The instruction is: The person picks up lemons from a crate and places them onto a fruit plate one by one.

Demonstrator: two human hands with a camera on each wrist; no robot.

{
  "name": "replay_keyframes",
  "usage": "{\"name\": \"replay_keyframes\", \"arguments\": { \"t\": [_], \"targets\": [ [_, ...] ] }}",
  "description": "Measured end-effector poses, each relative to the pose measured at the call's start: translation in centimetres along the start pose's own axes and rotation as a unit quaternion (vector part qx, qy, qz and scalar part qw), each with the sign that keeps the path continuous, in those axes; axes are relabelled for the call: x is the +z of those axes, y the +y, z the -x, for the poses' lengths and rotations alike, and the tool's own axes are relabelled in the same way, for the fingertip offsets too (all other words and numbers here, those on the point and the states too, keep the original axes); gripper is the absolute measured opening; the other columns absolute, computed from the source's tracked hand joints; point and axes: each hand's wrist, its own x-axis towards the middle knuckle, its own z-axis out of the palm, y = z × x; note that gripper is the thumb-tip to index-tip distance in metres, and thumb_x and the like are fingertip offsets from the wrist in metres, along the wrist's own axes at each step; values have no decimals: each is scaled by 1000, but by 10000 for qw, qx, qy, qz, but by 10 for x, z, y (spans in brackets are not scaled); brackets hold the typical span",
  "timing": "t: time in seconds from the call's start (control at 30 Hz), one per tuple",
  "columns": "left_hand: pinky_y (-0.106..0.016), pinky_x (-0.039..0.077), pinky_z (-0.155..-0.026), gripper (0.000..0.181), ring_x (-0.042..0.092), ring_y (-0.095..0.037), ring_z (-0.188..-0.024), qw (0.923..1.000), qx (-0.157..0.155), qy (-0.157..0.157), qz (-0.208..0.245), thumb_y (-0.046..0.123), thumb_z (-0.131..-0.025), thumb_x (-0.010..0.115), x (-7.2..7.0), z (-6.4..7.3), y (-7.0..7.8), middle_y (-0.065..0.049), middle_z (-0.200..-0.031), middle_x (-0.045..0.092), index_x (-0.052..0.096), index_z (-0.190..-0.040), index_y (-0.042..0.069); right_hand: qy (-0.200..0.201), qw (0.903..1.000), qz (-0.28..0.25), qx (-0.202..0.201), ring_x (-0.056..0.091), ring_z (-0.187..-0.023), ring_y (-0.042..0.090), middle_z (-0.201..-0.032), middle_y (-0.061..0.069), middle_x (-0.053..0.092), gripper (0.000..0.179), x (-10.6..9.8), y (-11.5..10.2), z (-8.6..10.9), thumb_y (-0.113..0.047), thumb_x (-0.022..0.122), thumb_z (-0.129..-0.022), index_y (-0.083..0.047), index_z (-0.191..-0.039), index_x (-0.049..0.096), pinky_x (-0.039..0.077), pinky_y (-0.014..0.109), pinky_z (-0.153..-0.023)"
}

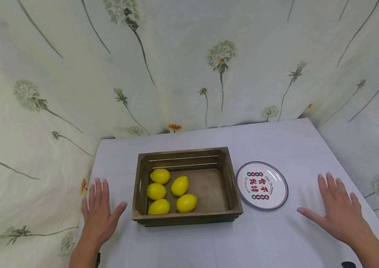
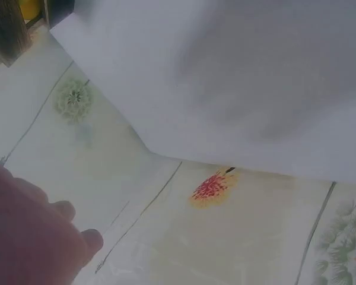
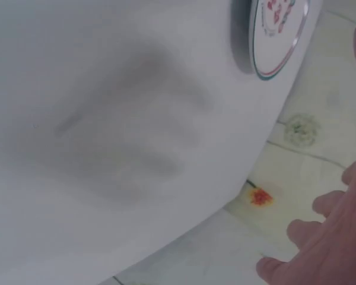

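While the left hand is spread near the left edge of the table, its thumb angled out toward the crate, the right hand is spread on the other side, its thumb pointing toward the plate. Both hands are apart from these things, with the fingers extended and pointing toward the far edge.

Five yellow lemons lie in the brown wooden crate. Three run in a row along its left wall, and two more sit just right of them, around the middle; bare floor shows in the right part. The crate stands upright between the hands, closer to the left one. Just to its right lies the plate, face up, white with a dark rim, a red ring and red characters; whether it touches the crate I cannot tell.

A pale cloth printed with dandelions hangs behind the white table and at its sides. The left wrist view catches a corner of the crate; the right wrist view shows finger-shaped shadows on the tabletop and part of the plate.
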Motion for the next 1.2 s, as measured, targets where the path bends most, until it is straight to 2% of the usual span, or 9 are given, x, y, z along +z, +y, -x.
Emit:
{"name": "replay_keyframes", "arguments": {
  "t": [0.17,0.33,0.4,0.57,0.7,0.83,1.0,1.2],
  "targets": [
    [-70,11,-119,95,13,-51,-154,9995,96,108,281,50,-105,57,3,-3,3,-25,-172,4,3,-166,1,64,10000,-17,-34,-3,-154,54,-168,33,-2,133,-2,-3,0,-65,80,-81,4,-164,2,-6,76,-114],
    [-67,29,-116,83,36,-45,-148,9952,-265,-11,941,52,-109,48,2,-6,14,-20,-166,33,12,-168,8,52,9999,-78,-40,1,-154,54,-168,33,-2,135,-5,-8,-2,-65,82,-80,4,-164,2,6,79,-112],
    [-66,34,-114,76,45,-41,-143,9918,-350,50,1230,52,-110,46,1,-7,19,-16,-160,45,18,-167,11,67,9999,-98,-50,5,-153,54,-169,33,0,134,-7,-10,-2,-65,82,-80,4,-164,3,14,81,-109],
    [-63,40,-110,66,52,-37,-137,9866,-267,284,1587,48,-111,46,0,-11,30,-14,-150,56,31,-163,11,105,9999,-63,-90,10,-152,55,-168,33,3,132,-12,-15,-2,-64,80,-82,4,-164,3,24,82,-103],
    [-58,50,-103,59,62,-34,-126,9801,-492,405,1882,50,-109,49,2,-13,39,-12,-139,65,49,-152,10,90,9997,-176,-170,12,-152,55,-167,35,6,130,-14,-18,-4,-61,81,-83,4,-164,3,21,79,-109],
    [-46,57,-92,51,69,-26,-110,9714,-810,491,2178,52,-108,52,2,-15,50,-8,-125,72,61,-140,13,75,9991,-325,-268,14,-152,54,-167,35,9,128,-13,-24,-4,-60,81,-84,2,-165,3,15,73,-116],
    [-29,57,-83,50,68,-22,-101,9697,-971,320,2217,54,-107,53,4,-17,61,-5,-117,72,64,-135,15,85,9988,-387,-303,16,-152,52,-167,33,13,127,-12,-27,-2,-60,80,-85,-1,-166,2,11,67,-120],
    [-26,58,-82,46,68,-22,-101,9691,-915,276,2274,45,-105,62,12,-17,66,-7,-118,70,62,-137,11,121,9984,-399,-375,21,-151,51,-166,31,19,125,-16,-29,-4,-61,80,-85,-2,-166,5,10,63,-122]
  ]
}}
